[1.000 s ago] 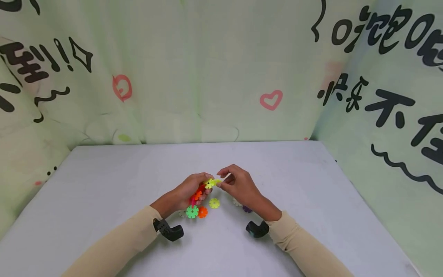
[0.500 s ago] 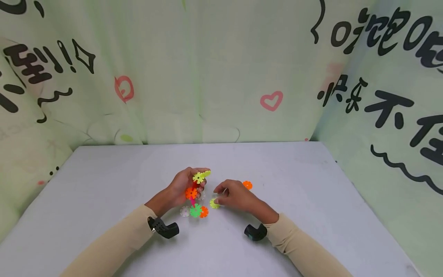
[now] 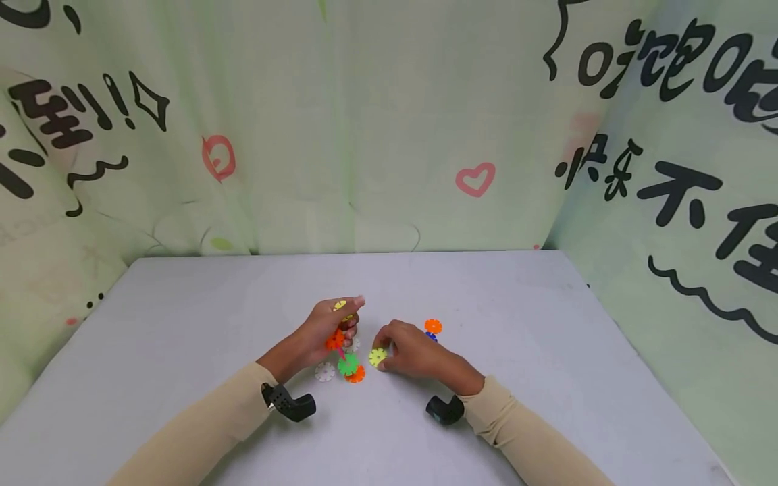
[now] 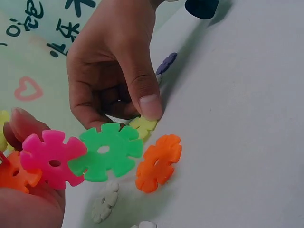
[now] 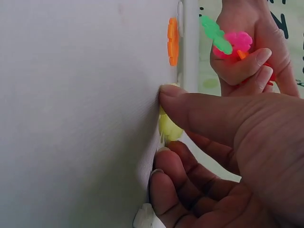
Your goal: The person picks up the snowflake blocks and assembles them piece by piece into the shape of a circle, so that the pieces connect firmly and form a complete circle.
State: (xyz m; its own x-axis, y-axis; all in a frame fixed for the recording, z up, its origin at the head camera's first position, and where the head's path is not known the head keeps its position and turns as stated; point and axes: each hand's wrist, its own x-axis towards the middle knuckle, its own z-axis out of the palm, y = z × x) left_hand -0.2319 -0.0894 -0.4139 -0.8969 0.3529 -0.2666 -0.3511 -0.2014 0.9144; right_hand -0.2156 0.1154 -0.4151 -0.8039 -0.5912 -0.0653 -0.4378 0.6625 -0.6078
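My left hand [image 3: 319, 332] grips a chain of interlocking snowflake discs. A green disc [image 4: 118, 164] hangs at its lower end, joined to a pink disc [image 4: 59, 148], with an orange disc [image 4: 23, 178] nearer the palm. Part of a yellow disc [image 3: 340, 306] shows under the left thumb; the fingers hide the rest of the chain. Low over the table, my right hand [image 3: 415, 347] pinches a separate yellow snowflake disc [image 3: 377, 356] between thumb and fingers. In the right wrist view the thumb lies across that disc's upper part.
On the white table [image 3: 243, 304], a loose orange disc [image 4: 159, 164] lies below the green one, beside a white disc [image 3: 325, 372]. Another orange disc [image 3: 433, 326] and a blue disc [image 3: 431, 335] lie beyond the right hand. A printed curtain [image 3: 389, 135] stands behind the table.
My right hand came away from the chain's top, moved down to the table and now pinches the loose yellow disc. The left hand shifted left with the chain, its thumb now across the yellow disc.
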